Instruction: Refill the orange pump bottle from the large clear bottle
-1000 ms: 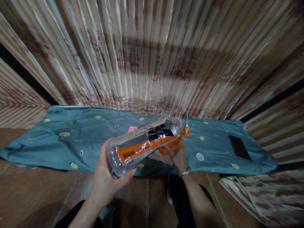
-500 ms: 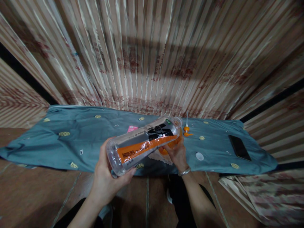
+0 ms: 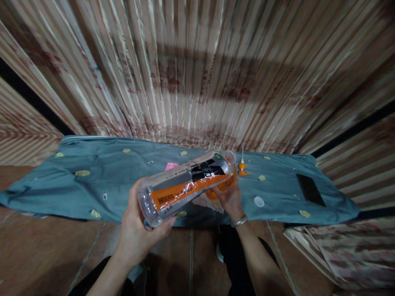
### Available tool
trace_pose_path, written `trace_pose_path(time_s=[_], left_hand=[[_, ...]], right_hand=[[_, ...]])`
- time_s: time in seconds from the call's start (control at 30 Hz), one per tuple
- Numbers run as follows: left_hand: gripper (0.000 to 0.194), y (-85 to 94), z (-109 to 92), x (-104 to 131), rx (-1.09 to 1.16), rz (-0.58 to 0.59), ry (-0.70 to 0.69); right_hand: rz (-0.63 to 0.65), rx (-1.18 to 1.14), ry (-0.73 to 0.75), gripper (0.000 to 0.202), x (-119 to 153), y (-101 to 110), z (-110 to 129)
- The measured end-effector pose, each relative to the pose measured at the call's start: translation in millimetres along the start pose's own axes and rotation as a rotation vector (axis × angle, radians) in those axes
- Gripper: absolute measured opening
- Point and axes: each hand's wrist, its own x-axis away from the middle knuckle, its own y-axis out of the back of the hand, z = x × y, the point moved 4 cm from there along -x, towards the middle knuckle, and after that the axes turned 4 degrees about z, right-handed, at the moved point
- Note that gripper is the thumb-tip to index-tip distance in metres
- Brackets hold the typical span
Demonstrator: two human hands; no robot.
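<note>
My left hand (image 3: 138, 224) is wrapped round the base of a clear plastic bottle (image 3: 185, 185) with a silver, orange and black label. The bottle is tilted, its neck end to the upper right over an orange bottle (image 3: 226, 187). My right hand (image 3: 228, 201) is closed round that orange bottle, which is mostly hidden behind the hand and the clear bottle. Whether the two mouths touch cannot be seen. Under the bottles lies a white paper tissue (image 3: 206, 203). Right of my right hand, an orange pump dispenser top (image 3: 242, 167) with a pale tube lies on the cloth.
A teal patterned cloth (image 3: 120, 181) covers the low surface. On it are a round white cap (image 3: 259, 201), a black phone (image 3: 310, 190) at the right and a pink packet (image 3: 171, 166) behind the clear bottle. Striped curtains (image 3: 191, 74) hang behind and at both sides.
Hardly anything differs. Both hands keep their grip, and the clear bottle has shifted very slightly left.
</note>
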Motion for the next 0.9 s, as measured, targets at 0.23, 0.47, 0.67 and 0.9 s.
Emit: trace_pose_path(time_s=[0.23, 0.47, 0.67, 0.9], left_hand=[[0.083, -2.5, -4, -2, 0.001, -0.015, 0.026], [0.084, -1.6, -3, -2, 0.034, 0.014, 0.053], [0.085, 1.1, 2, 0, 0.028, 0.017, 0.035], [0.084, -0.3, 0, -1, 0.046, 0.004, 0.052]], right_hand=[[0.002, -0.013, -0.005, 0.073, -1, 0, 0], [0.019, -0.017, -0.026, 0.064, 1, 2, 9], [0.037, -0.030, -0.032, 0.061, 3, 5, 16], [0.063, -0.018, -0.044, 0.059, 4, 5, 17]])
